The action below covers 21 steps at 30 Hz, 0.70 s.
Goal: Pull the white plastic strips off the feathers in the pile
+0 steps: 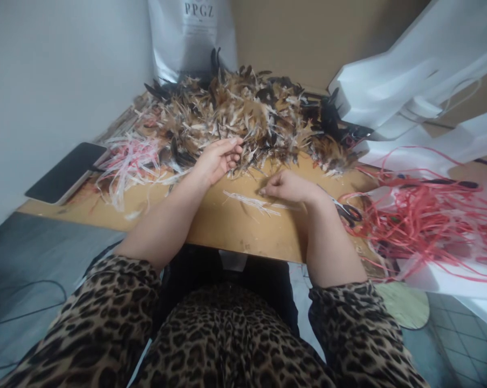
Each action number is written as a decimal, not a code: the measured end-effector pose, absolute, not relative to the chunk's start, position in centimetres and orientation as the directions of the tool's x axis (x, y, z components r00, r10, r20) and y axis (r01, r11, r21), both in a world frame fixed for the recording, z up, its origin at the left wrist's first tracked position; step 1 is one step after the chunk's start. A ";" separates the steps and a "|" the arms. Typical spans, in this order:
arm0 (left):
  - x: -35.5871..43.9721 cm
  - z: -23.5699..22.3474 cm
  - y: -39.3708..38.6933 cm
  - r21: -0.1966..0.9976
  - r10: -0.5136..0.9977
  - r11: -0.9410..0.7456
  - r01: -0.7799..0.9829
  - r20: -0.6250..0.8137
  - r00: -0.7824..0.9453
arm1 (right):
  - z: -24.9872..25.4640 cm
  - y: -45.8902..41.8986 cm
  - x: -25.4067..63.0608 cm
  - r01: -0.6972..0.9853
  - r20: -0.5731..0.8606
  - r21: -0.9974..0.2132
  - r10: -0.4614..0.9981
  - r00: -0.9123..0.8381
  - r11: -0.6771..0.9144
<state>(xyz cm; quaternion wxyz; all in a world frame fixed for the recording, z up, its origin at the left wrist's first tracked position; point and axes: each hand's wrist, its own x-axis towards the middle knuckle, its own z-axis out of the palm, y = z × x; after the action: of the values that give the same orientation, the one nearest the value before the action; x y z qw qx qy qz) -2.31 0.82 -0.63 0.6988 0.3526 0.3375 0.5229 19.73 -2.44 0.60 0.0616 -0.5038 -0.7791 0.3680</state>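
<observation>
A large heap of brown, black and white feathers (235, 108) spreads over the back of the wooden table. At its front edge is my left hand (221, 159), palm turned inward, with thumb and forefinger together and the other fingers curled. Whatever is in that pinch blends into the feathers behind it. My right hand (287, 186) is lower and to the right, just above the tabletop, its fingers closed and pointing left. Anything within them is hidden. Thin white strings (253, 203) lie on the table below and left of my right hand.
Scissors (348, 212) lie beside my right forearm, next to a tangle of red strips (433, 221). Pink and white strips (130, 159) lie at left near a dark, flat device (67, 171). A white bag (194, 40) stands behind the heap; a white machine (413, 75) stands right.
</observation>
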 end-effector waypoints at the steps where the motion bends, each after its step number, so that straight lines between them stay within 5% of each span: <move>1: -2.3 -0.6 0.8 0.846 0.969 0.206 -0.492 -0.105 0.225 | 0.5 -2.4 19.6 0.723 -0.206 -0.657 0.871 -0.447 0.215; 5: -2.2 -0.5 0.7 0.838 0.968 0.197 -0.508 -0.085 0.234 | -0.9 -2.0 18.6 0.711 0.074 -0.662 0.965 -0.253 0.238; 10: -2.3 -0.5 0.7 0.841 0.973 0.187 -0.508 -0.088 0.212 | -2.5 -1.6 16.8 0.736 0.242 -0.550 0.919 -0.312 0.395; 14: -2.3 -0.4 0.7 0.841 0.977 0.176 -0.512 -0.087 0.192 | -2.3 -1.8 15.2 0.765 0.269 -0.471 0.897 -0.350 0.440; 21: -2.3 -0.3 0.6 0.829 0.972 0.201 -0.521 -0.102 0.213 | -1.3 -2.1 12.9 0.843 0.147 -0.156 0.856 -0.496 0.515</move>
<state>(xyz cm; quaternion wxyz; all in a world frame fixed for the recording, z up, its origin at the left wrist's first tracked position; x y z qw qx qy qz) -2.28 0.59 -0.27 0.7007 0.3400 0.3311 0.5327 12.92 -2.09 -1.30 0.1032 -0.4915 -0.8642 0.0316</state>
